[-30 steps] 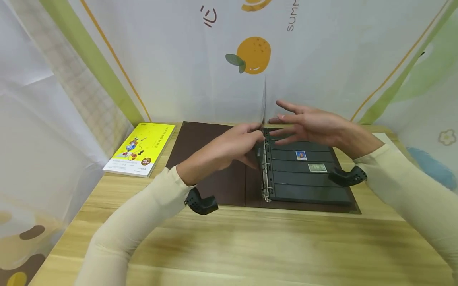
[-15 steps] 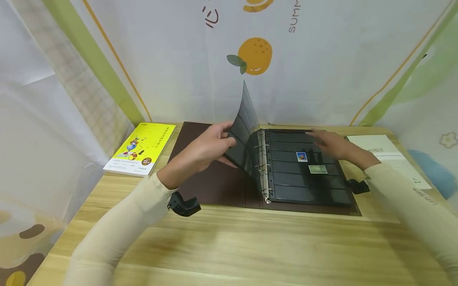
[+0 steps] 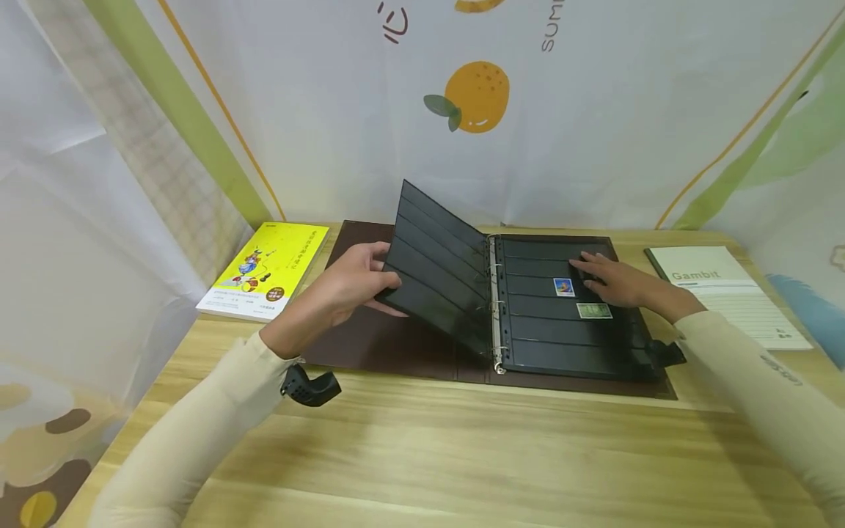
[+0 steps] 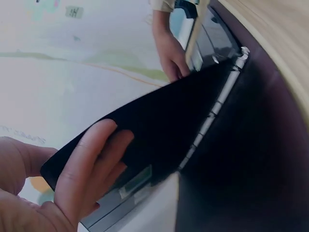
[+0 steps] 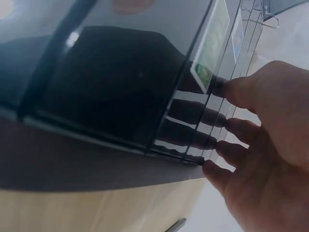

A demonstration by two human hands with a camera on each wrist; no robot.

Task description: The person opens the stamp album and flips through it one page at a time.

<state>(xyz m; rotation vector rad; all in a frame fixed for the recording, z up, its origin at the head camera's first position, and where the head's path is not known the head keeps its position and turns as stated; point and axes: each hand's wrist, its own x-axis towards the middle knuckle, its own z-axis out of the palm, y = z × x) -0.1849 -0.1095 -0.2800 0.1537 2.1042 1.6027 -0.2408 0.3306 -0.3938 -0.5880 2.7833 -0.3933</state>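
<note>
The left hand (image 3: 359, 279) pinches the raised leaf (image 3: 439, 268) opposite the rings (image 3: 496, 303), presumably for leverage, while the right hand (image 3: 614, 282), fingers spread, touches the right page (image 3: 548, 327) of the album (image 3: 370, 337) at far centre

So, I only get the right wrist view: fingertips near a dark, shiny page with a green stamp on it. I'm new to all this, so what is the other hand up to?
Observer: The left hand grips the outer edge of a raised black page.
Visitor: Oh! Is anything lying off to that side?
Observer: Yes, a yellow book, to the left of the open album.
Visitor: And what is pictured behind it all?
Observer: A large orange, printed on the pale cloth.
</note>
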